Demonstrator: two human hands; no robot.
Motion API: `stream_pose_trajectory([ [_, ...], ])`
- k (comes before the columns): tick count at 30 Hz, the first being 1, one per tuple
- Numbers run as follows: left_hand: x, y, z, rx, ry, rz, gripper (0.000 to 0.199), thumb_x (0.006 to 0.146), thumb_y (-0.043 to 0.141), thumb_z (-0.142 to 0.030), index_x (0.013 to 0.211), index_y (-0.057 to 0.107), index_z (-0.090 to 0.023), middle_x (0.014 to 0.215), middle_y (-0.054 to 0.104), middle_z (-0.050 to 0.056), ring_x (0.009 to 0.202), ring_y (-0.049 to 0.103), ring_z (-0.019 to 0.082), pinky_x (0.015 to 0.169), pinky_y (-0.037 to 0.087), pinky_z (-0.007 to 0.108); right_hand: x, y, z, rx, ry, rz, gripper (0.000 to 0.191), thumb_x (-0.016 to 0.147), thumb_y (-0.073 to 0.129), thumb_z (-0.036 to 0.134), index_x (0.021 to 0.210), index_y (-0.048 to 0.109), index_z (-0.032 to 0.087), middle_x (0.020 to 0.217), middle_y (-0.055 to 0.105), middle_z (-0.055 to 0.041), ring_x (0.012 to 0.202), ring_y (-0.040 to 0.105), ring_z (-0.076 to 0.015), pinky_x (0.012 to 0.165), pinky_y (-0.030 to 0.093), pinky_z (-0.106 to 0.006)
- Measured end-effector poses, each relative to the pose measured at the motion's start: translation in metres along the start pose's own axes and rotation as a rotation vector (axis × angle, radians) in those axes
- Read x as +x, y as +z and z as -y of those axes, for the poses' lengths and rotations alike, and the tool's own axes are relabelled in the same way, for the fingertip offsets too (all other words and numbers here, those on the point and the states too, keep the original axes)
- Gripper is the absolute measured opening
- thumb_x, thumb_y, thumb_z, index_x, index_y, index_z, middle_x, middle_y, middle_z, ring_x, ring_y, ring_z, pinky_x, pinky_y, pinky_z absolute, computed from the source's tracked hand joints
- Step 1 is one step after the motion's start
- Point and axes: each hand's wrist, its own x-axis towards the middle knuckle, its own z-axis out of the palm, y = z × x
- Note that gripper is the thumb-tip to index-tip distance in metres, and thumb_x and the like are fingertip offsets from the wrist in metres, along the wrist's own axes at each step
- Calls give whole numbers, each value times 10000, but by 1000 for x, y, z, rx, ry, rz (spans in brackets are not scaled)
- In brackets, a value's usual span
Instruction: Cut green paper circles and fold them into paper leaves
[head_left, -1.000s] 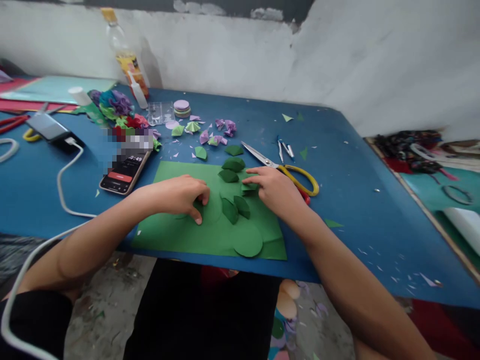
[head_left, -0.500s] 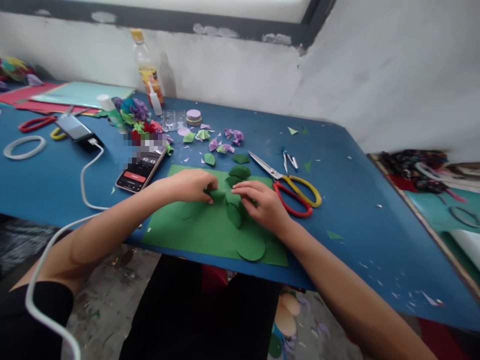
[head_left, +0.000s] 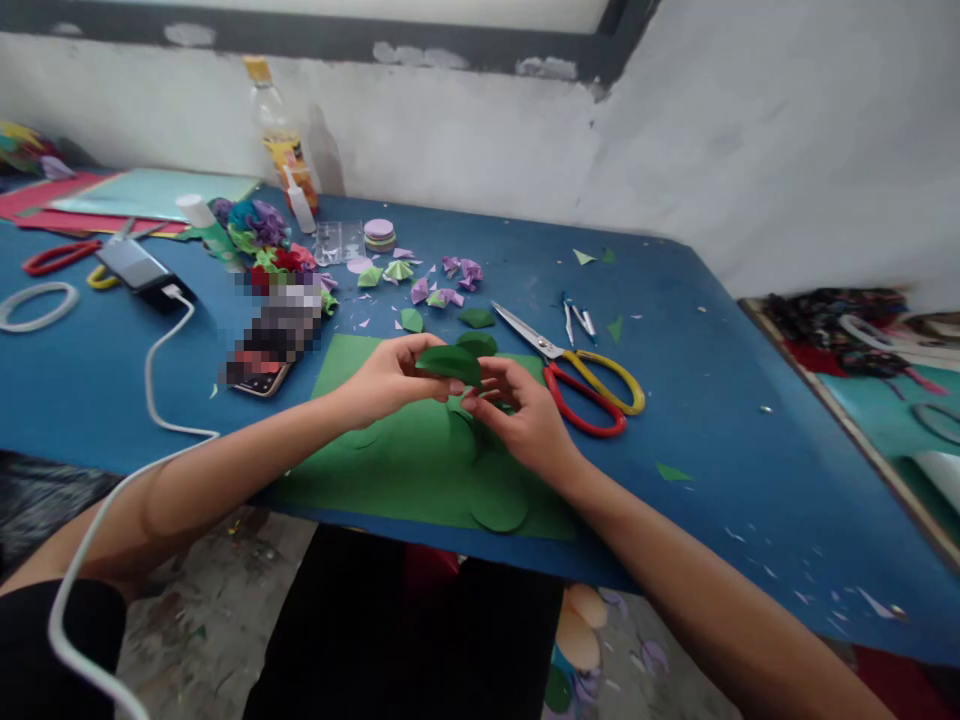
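A curved, dark green paper piece (head_left: pixel 450 364) is raised above the green paper sheet (head_left: pixel 360 490). My left hand (head_left: pixel 390 375) pinches it from the left. At its right end, my right hand (head_left: pixel 517 400) has its fingers closed on the edge. Beneath my hands lie more green cut pieces, partly hidden by my fingers. A round green cutout (head_left: pixel 501 505) rests at the sheet's front edge. Another folded green piece (head_left: pixel 476 344) lies just behind the held one.
Scissors with red and yellow handles (head_left: pixel 592 385) lie to the right. Small purple and green folded papers (head_left: pixel 439 290) are scattered behind the sheet. A phone (head_left: pixel 262 350), a white cable (head_left: pixel 154 380) and a bottle (head_left: pixel 281 140) stand or lie on the left.
My hands have come together. The green paper piece has been lifted off the sheet and is held between them. The view has shifted slightly.
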Motion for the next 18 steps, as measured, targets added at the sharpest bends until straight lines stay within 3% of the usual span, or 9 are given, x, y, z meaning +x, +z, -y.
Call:
stream_pose_trajectory([
  [6,-5,7,1,12,-41,43,201,666,771,-222,779,625,-142,648,670,-16,634,674,113,619,571,225,-5,-3,12,23,-9,-69,215,779,685,403,834,658,197,697,667,-3,612,620,-135,601,525,-267],
  [18,-12,4,-1,148,33,48,142,786,708,-275,850,697,-148,742,741,26,662,718,140,616,600,202,-5,-5,17,57,-17,-117,118,794,685,302,803,655,188,692,679,3,588,636,-122,563,529,-242],
])
